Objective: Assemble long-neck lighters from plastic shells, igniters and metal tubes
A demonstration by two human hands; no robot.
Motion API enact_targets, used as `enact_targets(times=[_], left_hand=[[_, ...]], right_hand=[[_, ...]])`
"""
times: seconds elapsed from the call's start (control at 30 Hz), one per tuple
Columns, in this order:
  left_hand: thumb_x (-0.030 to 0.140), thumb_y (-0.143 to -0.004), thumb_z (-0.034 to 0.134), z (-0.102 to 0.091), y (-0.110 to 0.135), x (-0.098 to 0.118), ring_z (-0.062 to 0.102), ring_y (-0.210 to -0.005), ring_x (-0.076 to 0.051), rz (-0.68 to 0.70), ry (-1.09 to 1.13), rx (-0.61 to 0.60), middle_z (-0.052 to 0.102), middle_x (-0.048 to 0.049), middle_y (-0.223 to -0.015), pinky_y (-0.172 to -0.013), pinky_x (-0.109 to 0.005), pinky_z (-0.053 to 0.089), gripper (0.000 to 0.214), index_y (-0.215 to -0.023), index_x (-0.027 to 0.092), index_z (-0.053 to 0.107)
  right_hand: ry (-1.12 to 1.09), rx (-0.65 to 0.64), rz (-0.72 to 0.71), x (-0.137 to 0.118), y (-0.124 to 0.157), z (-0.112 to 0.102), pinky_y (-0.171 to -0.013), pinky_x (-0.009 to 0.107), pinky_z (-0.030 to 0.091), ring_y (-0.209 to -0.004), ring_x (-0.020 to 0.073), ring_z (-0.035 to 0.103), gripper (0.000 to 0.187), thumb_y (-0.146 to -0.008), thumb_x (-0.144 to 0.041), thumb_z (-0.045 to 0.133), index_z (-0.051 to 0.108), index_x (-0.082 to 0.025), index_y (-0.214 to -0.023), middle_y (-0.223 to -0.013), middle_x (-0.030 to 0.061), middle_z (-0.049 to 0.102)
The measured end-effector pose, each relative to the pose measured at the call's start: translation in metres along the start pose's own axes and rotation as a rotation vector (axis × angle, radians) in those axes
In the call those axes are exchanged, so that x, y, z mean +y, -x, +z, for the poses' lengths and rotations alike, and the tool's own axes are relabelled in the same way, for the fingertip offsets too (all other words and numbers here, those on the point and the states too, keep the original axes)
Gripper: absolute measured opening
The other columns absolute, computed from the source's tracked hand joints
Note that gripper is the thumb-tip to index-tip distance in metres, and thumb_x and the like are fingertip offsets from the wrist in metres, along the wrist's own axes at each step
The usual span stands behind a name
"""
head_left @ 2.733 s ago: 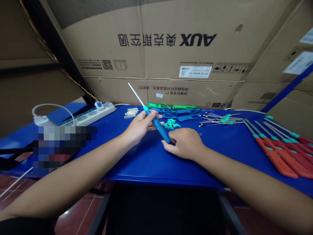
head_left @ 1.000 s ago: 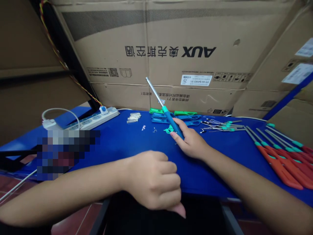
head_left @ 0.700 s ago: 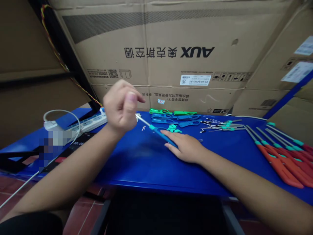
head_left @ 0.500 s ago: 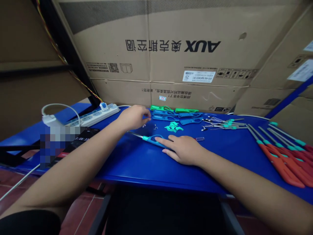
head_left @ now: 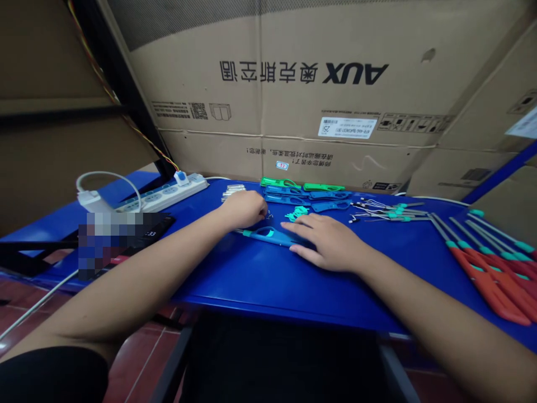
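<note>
A blue long-nosed lighter [head_left: 274, 239] lies flat on the table, its metal tube partly hidden behind my left wrist. My right hand [head_left: 333, 240] is at its handle end, thumb on the near side and fingers on the far side, steadying it. Beyond the lighter, my left hand [head_left: 245, 210] is low over the table with curled fingers; what it pinches, if anything, is hidden. Right beside those fingertips lie tiny metal pieces [head_left: 269, 215]. Small turquoise plastic parts [head_left: 297, 212] are heaped just past my right fingers.
Blue lighter shells [head_left: 285, 198] and green ones [head_left: 279, 183] line the back. Silver pieces [head_left: 233, 191] lie behind my left hand. To the right are wired metal tubes [head_left: 394, 212] and red lighters [head_left: 489, 274]. A power strip [head_left: 172, 193] stands left; a cardboard box [head_left: 293, 112] walls the rear.
My left hand has moved right and down to the tiny metal pieces, its fingers curling in. The blue lighter has turned slightly under my right hand, now lying more level.
</note>
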State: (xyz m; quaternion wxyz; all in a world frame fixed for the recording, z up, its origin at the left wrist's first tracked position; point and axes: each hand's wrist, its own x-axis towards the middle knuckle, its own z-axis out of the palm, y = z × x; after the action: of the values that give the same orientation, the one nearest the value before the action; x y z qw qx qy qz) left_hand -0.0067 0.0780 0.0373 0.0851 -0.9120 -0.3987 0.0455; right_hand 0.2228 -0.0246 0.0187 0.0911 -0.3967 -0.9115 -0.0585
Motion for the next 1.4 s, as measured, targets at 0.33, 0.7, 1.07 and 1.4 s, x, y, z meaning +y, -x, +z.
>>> enact_targets(times=[0.33, 0.7, 1.07, 1.4], left_hand=[[0.017, -0.081, 0.052, 0.003, -0.01, 0.014, 0.068, -0.084, -0.027, 0.092, -0.025, 0.018, 0.072, -0.0149, -0.091, -0.072, -0.032, 0.047, 0.024, -0.082, 0.014, 0.075], [0.022, -0.071, 0.065, -0.006, 0.0, 0.023, 0.055, -0.055, -0.01, 0.122, 0.792, 0.164, 0.068, 0.0014, -0.065, -0.057, -0.021, 0.04, 0.016, -0.079, 0.015, 0.076], [0.026, -0.07, 0.07, -0.007, 0.006, 0.044, 0.05, -0.057, -0.007, 0.071, 1.426, 0.034, 0.068, 0.0018, -0.068, -0.054, -0.02, 0.035, 0.014, -0.077, 0.015, 0.075], [0.034, -0.072, 0.079, -0.002, 0.008, 0.053, 0.051, -0.059, -0.007, 0.054, 1.549, -0.007, 0.067, 0.0002, -0.069, -0.056, -0.02, 0.039, 0.021, -0.081, 0.015, 0.076]], right_hand=[[-0.038, 0.109, 0.146, 0.021, 0.003, -0.007, -0.09, 0.04, 0.05, -0.105, 0.0265, 0.064, 0.045, -0.097, -0.039, 0.049, 0.058, -0.016, -0.135, -0.116, 0.0116, 0.069], [-0.18, 0.356, 0.086, 0.013, -0.001, -0.001, -0.076, 0.03, 0.051, -0.084, 0.0189, 0.068, 0.028, -0.096, -0.028, 0.054, 0.071, -0.017, -0.115, -0.097, 0.0075, 0.075], [-0.298, 0.466, 0.015, 0.006, 0.002, -0.014, -0.075, 0.029, 0.052, -0.08, 0.0159, 0.069, 0.015, -0.093, -0.024, 0.059, 0.073, -0.021, -0.096, -0.089, 0.0028, 0.076], [-0.347, 0.427, 0.0, 0.014, 0.006, -0.016, -0.073, 0.028, 0.05, -0.077, 0.0146, 0.066, 0.013, -0.091, -0.024, 0.059, 0.071, -0.021, -0.094, -0.086, 0.0015, 0.074]])
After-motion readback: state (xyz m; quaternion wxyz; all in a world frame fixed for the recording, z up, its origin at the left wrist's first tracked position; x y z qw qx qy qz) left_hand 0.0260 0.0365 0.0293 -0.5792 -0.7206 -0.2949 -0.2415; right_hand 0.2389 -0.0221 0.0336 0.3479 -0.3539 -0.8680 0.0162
